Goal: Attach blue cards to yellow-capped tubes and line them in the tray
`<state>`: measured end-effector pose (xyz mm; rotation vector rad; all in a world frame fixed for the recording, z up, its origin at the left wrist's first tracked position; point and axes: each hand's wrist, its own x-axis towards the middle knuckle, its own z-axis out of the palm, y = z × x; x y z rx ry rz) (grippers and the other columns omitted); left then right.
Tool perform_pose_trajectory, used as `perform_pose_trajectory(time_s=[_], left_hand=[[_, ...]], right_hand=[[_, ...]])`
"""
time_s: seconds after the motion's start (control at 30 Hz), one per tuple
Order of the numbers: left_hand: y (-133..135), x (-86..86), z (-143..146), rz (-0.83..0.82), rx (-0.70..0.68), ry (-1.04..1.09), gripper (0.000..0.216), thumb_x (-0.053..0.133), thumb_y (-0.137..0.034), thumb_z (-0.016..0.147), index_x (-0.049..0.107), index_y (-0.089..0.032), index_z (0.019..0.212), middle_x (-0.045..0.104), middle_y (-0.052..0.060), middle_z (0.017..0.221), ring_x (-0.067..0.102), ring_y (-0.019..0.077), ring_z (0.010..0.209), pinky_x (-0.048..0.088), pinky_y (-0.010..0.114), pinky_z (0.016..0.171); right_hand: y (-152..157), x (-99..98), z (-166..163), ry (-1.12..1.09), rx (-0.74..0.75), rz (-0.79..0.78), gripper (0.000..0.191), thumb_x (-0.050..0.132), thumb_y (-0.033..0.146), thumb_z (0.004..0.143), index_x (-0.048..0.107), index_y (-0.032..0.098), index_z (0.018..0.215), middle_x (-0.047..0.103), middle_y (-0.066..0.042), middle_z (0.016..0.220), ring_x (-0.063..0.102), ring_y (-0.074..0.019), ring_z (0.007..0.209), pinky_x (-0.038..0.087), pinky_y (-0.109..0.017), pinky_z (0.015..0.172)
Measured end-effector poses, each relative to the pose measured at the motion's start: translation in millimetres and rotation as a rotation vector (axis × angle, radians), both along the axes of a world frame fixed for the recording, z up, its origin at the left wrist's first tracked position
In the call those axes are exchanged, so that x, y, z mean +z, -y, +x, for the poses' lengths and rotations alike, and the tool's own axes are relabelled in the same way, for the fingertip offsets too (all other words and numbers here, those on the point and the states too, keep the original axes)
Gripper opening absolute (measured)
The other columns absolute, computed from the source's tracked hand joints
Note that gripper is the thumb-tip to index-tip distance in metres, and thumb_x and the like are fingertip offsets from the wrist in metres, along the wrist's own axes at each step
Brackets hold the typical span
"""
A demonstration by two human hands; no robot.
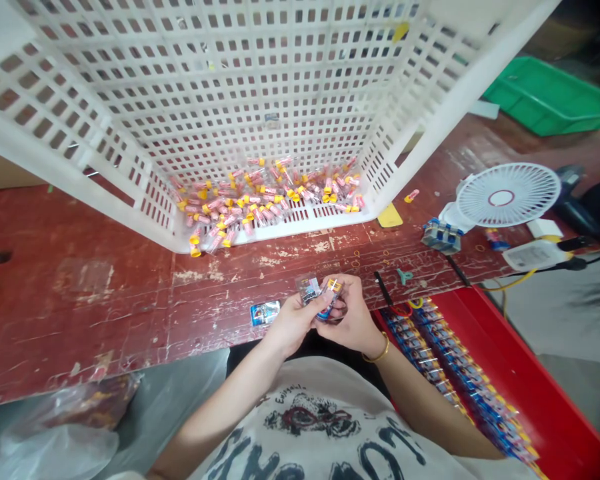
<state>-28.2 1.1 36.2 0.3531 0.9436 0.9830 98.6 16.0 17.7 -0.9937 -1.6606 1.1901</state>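
Note:
My left hand [291, 325] and my right hand [353, 315] meet just over the table's front edge. Both are closed on a small blue and yellow printed packet [331, 288], the left thumb pressed across it. A second clear packet with a printed label [309, 289] sticks up beside the left fingers; which fingers grip it is hidden. Flat on the table, left of my left hand, lies a blue and silver printed packet [265, 313]. Beyond the hands, a white plastic basket [260, 235] lies tipped toward me, with many small clear tubes with yellow caps [250, 200] along its lower side.
To the right stand a white fan [503, 195], a bundle of blue packets [443, 235] and a green bin [555, 100]. A red tray [545, 387] with rows of packets [460, 360] sits below the edge of the worn red table [105, 287]. A yellow card [390, 216] lies beside the basket.

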Motion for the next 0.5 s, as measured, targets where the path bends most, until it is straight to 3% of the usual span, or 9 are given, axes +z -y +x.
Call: perform_pose_trajectory(time_s=[0.2, 0.3, 0.37, 0.5], left_hand=[[2.1, -1.4, 3.8, 0.040, -0.008, -0.050, 0.037, 0.081, -0.035, 0.065, 0.072, -0.010, 0.089, 0.072, 0.007, 0.076, 0.064, 0.0133, 0.066, 0.052, 0.025, 0.069], [7.0, -6.7, 14.8, 0.042, -0.022, -0.091, 0.044, 0.072, -0.049, 0.070, 0.071, -0.010, 0.090, 0.071, 0.008, 0.075, 0.066, 0.0178, 0.070, 0.055, 0.030, 0.069], [11.0, -14.2, 27.0, 0.026, -0.076, -0.078, 0.052, 0.061, -0.059, 0.076, 0.071, -0.009, 0.088, 0.071, 0.010, 0.076, 0.068, 0.0212, 0.072, 0.056, 0.035, 0.069], [16.0, -36.9, 52.4, 0.003, -0.256, -0.106, 0.054, 0.053, -0.058, 0.081, 0.068, -0.009, 0.096, 0.072, 0.012, 0.081, 0.069, 0.0227, 0.076, 0.056, 0.036, 0.071]], right_hand=[[-0.1, -1.6, 11.3, -0.070, 0.000, -0.079, 0.063, 0.075, 0.015, 0.060, 0.038, 0.027, 0.110, 0.051, -0.005, 0.109, 0.059, -0.0183, 0.092, 0.054, -0.031, 0.072], [1.5, -4.1, 24.9, -0.174, 0.004, -0.168, 0.035, 0.073, 0.024, 0.071, 0.052, 0.024, 0.099, 0.060, -0.005, 0.102, 0.061, -0.0178, 0.091, 0.054, -0.031, 0.075], [8.0, -7.8, 39.6, -0.254, -0.064, -0.219, 0.013, 0.068, 0.027, 0.078, 0.060, 0.022, 0.085, 0.064, -0.004, 0.097, 0.062, -0.0173, 0.092, 0.053, -0.033, 0.081], [32.5, -26.6, 106.0, -0.399, -0.353, -0.394, 0.013, 0.072, 0.031, 0.074, 0.064, 0.022, 0.078, 0.067, -0.003, 0.095, 0.064, -0.0163, 0.087, 0.053, -0.031, 0.078]])
